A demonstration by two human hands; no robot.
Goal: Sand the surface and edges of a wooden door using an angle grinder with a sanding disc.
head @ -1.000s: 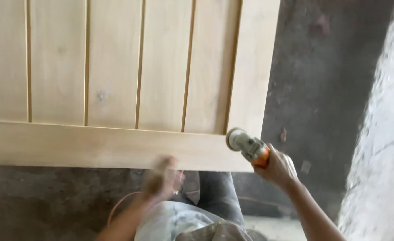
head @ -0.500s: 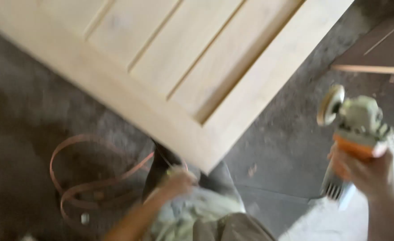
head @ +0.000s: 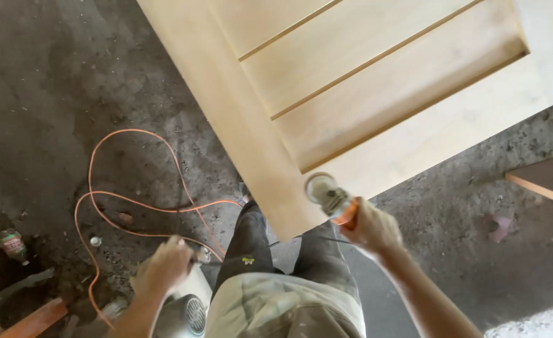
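A pale wooden door panel (head: pixel 376 94) with grooved boards lies flat above the concrete floor. My right hand (head: pixel 371 226) grips a small angle grinder (head: pixel 331 196) with an orange and grey body, its disc at the door's near corner. My left hand (head: pixel 163 264) is down at my left side, closed around a thin dark cable (head: pixel 239 253) near a round grey-white machine (head: pixel 182 313). My legs in dark trousers stand under the door's corner.
An orange power cord (head: pixel 126 200) loops over the dusty floor at left. A small bottle (head: pixel 11 244) and a reddish wooden strip (head: pixel 35 320) lie at lower left. Another wooden board (head: pixel 548 181) sits at right.
The view swung left and the door now appears rotated. My right hand brought the grinder back down from the right to the door's corner. My left hand dropped lower to the cable.
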